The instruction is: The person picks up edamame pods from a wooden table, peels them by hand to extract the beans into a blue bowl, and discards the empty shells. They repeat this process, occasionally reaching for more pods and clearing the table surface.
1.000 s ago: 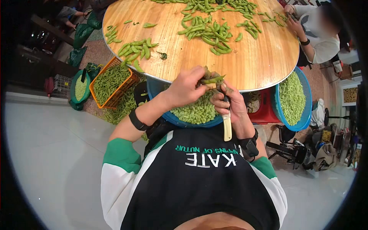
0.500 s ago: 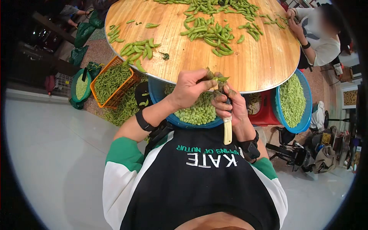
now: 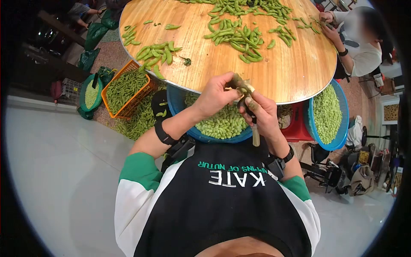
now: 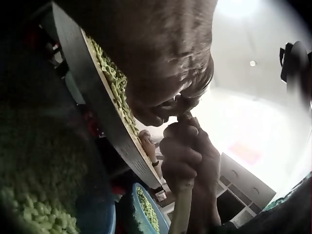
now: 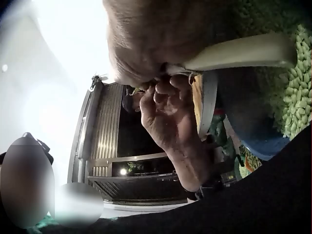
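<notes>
In the head view my left hand (image 3: 217, 95) pinches a green bean pod (image 3: 243, 91) between thumb and fingers at the table's near edge. Close beside it, my right hand (image 3: 264, 112) grips a cream-handled knife (image 3: 256, 136); the handle points down toward my body, and the fingers hide its working end. The fingertips of both hands meet around the pod. Below them, a blue basin (image 3: 174, 102) holds shelled green beans (image 3: 224, 122). In the right wrist view the pale handle (image 5: 239, 52) sticks out of the right fist, with the left hand (image 5: 170, 112) facing it.
Whole pods (image 3: 239, 38) lie in heaps on the round wooden table (image 3: 192, 30). An orange crate (image 3: 128, 109) of pods stands at left, a second blue basin (image 3: 340, 128) of beans at right. Another person (image 3: 355, 47) sits at the table's right side.
The right hand has turned and closed in on the left, and the knife handle has swung, showing shorter and narrower. The pod between the fingers now shows less. The view has shifted slightly.
</notes>
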The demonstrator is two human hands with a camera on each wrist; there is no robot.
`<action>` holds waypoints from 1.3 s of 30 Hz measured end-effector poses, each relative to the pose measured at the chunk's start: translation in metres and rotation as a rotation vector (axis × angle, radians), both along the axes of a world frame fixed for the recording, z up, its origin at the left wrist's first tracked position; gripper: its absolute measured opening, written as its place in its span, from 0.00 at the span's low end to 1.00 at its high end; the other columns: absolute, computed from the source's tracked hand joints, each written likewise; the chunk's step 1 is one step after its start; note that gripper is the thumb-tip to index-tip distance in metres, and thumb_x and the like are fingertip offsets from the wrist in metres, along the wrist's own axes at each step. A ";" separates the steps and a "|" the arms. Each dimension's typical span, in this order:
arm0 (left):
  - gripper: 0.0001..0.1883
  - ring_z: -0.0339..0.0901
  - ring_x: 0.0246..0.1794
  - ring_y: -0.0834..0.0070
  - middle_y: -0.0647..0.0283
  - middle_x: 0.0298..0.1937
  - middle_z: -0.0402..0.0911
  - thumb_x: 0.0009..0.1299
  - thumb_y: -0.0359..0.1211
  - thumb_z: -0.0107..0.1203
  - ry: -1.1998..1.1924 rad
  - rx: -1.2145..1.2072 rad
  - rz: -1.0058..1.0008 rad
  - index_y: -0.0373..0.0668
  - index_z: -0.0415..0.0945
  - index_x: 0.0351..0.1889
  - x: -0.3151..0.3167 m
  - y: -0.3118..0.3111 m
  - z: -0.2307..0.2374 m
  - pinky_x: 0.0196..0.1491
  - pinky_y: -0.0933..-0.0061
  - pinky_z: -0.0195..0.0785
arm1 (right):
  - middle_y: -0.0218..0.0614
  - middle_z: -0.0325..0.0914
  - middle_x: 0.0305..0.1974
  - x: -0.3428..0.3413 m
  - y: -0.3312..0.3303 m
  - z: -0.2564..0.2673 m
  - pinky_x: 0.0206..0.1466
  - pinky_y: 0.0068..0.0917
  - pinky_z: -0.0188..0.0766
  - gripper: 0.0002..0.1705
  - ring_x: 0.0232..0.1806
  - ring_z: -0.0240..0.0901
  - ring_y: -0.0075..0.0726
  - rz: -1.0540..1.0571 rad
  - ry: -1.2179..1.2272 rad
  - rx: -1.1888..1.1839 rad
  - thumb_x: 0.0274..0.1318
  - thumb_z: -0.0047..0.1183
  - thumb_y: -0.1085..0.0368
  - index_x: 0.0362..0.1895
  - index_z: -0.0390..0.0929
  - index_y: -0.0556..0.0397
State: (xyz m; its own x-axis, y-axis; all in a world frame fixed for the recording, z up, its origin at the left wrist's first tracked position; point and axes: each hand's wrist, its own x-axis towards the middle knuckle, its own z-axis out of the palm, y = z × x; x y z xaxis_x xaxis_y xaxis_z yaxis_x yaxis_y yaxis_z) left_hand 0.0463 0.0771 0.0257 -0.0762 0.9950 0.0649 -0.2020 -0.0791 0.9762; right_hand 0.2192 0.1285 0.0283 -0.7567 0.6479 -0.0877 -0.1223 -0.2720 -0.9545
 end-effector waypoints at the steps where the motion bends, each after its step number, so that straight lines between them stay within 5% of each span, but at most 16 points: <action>1: 0.04 0.71 0.29 0.87 0.69 0.32 0.76 0.69 0.27 0.50 -0.054 0.006 0.005 0.36 0.73 0.38 0.005 -0.002 0.000 0.30 0.84 0.66 | 0.31 0.75 0.28 0.000 -0.002 0.002 0.18 0.13 0.57 0.17 0.18 0.61 0.15 -0.002 -0.026 0.025 0.67 0.43 0.67 0.56 0.70 0.59; 6: 0.04 0.71 0.36 0.86 0.70 0.36 0.76 0.69 0.25 0.47 -0.104 0.025 -0.014 0.37 0.71 0.39 0.006 0.001 -0.011 0.38 0.82 0.66 | 0.28 0.75 0.27 0.001 -0.005 0.001 0.18 0.13 0.57 0.14 0.18 0.61 0.12 0.016 -0.104 0.159 0.66 0.45 0.67 0.53 0.72 0.58; 11: 0.09 0.72 0.33 0.83 0.67 0.33 0.76 0.64 0.22 0.44 0.064 -0.016 -0.008 0.35 0.72 0.40 0.001 0.004 -0.012 0.36 0.79 0.67 | 0.30 0.73 0.27 0.003 0.005 0.005 0.17 0.13 0.56 0.16 0.17 0.61 0.17 -0.005 0.017 -0.229 0.66 0.44 0.65 0.55 0.71 0.55; 15: 0.08 0.73 0.35 0.83 0.67 0.34 0.77 0.66 0.22 0.47 -0.093 0.040 -0.031 0.35 0.72 0.42 0.005 -0.006 -0.011 0.38 0.79 0.68 | 0.31 0.70 0.29 0.006 0.009 0.006 0.17 0.13 0.55 0.23 0.18 0.58 0.18 -0.019 0.188 -0.446 0.66 0.43 0.65 0.64 0.64 0.52; 20: 0.06 0.75 0.35 0.83 0.67 0.34 0.77 0.70 0.27 0.51 -0.061 -0.066 -0.039 0.36 0.73 0.42 -0.003 -0.012 -0.009 0.37 0.80 0.69 | 0.32 0.71 0.29 0.002 0.004 0.008 0.18 0.13 0.56 0.24 0.18 0.58 0.18 -0.005 0.176 -0.466 0.66 0.43 0.64 0.65 0.63 0.52; 28: 0.04 0.75 0.28 0.85 0.69 0.28 0.78 0.70 0.28 0.53 -0.158 -0.167 -0.149 0.37 0.74 0.37 -0.005 -0.015 -0.010 0.29 0.84 0.66 | 0.30 0.73 0.26 0.001 0.005 -0.004 0.17 0.15 0.55 0.07 0.16 0.60 0.17 -0.082 0.025 -0.162 0.60 0.48 0.70 0.42 0.72 0.58; 33: 0.04 0.75 0.27 0.85 0.69 0.28 0.78 0.70 0.29 0.53 -0.070 -0.210 -0.162 0.38 0.74 0.36 -0.006 -0.017 -0.009 0.27 0.84 0.65 | 0.30 0.72 0.23 0.000 0.005 0.005 0.16 0.15 0.54 0.06 0.14 0.59 0.17 -0.090 -0.064 -0.132 0.59 0.48 0.71 0.40 0.72 0.59; 39: 0.04 0.76 0.26 0.85 0.69 0.29 0.77 0.69 0.29 0.55 -0.257 -0.221 -0.241 0.38 0.74 0.36 -0.010 -0.014 -0.014 0.26 0.84 0.65 | 0.30 0.70 0.20 -0.001 0.009 0.005 0.15 0.15 0.54 0.05 0.13 0.57 0.17 -0.013 -0.029 -0.178 0.57 0.48 0.70 0.36 0.72 0.59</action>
State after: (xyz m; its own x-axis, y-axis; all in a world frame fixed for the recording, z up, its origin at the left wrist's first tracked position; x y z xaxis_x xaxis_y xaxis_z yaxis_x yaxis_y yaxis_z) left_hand 0.0367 0.0631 0.0119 0.1743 0.9743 -0.1429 -0.4282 0.2057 0.8799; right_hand 0.2183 0.1380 0.0337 -0.7439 0.6297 -0.2238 -0.0998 -0.4358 -0.8945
